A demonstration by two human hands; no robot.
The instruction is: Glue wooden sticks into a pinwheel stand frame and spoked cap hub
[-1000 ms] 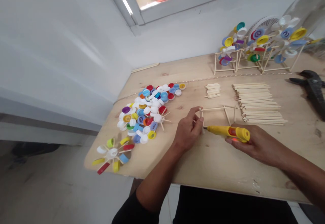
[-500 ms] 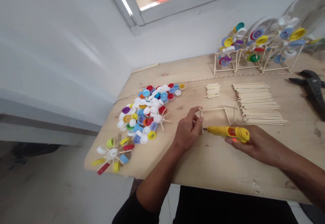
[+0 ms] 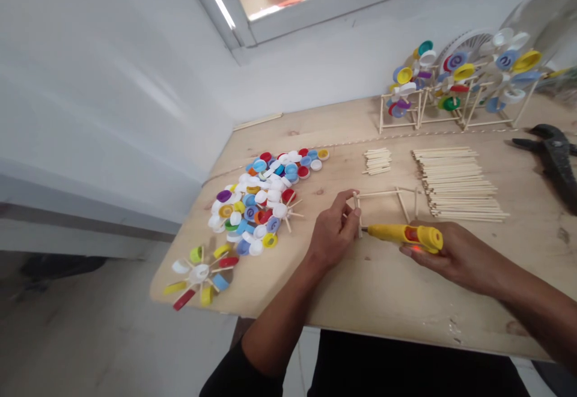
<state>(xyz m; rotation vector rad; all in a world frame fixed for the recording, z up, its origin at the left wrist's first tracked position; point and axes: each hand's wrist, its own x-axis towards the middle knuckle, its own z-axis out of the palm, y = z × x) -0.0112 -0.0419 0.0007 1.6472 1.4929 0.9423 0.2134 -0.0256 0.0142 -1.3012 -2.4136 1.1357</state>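
Note:
My right hand point(image 3: 444, 250) is closed around a yellow hot glue gun point(image 3: 401, 235) with a small red light glowing on its side. Its dark tip points left and meets, or nearly meets, the near part of a small frame of wooden sticks point(image 3: 378, 193). On the frame's left end, my left hand point(image 3: 336, 226) pinches the upright sticks between thumb and fingers. The frame stretches right along the table, where two more short sticks stand at its far end. Part of the grip on the glue gun is hidden behind its body.
Coloured bottle caps point(image 3: 252, 205) are heaped left of my hands, beside a cap pinwheel point(image 3: 199, 273). Long sticks point(image 3: 457, 184) and short sticks point(image 3: 377, 161) lie beyond the frame. Finished cap wheels on stick stands point(image 3: 451, 100) line the back; black pliers point(image 3: 556, 157) lie right.

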